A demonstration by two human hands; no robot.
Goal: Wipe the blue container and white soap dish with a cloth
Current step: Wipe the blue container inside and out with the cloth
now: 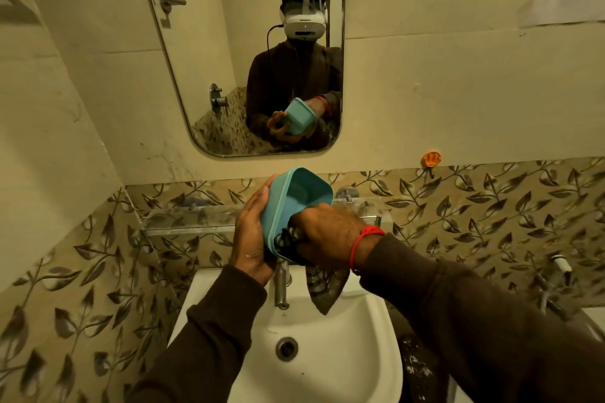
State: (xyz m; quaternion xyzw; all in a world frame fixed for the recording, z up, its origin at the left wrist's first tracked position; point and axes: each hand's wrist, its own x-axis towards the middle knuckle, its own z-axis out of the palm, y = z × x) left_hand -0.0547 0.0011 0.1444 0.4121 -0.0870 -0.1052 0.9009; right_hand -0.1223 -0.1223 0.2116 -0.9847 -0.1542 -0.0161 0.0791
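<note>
The blue container (302, 195) is tilted on its side above the sink, its open mouth facing me. My left hand (252, 235) grips its left outer wall. My right hand (327, 232) is closed on a dark patterned cloth (322, 288) and presses it inside the container's lower rim; the cloth's tail hangs down past the tap. No white soap dish shows anywhere in the head view.
A white sink (357, 330) with a metal tap (281, 288) lies below my hands. A clear glass shelf (190, 219) runs along the leaf-patterned tiles behind. A mirror (203, 75) hangs above; an orange hook (431, 159) sticks on the wall at right.
</note>
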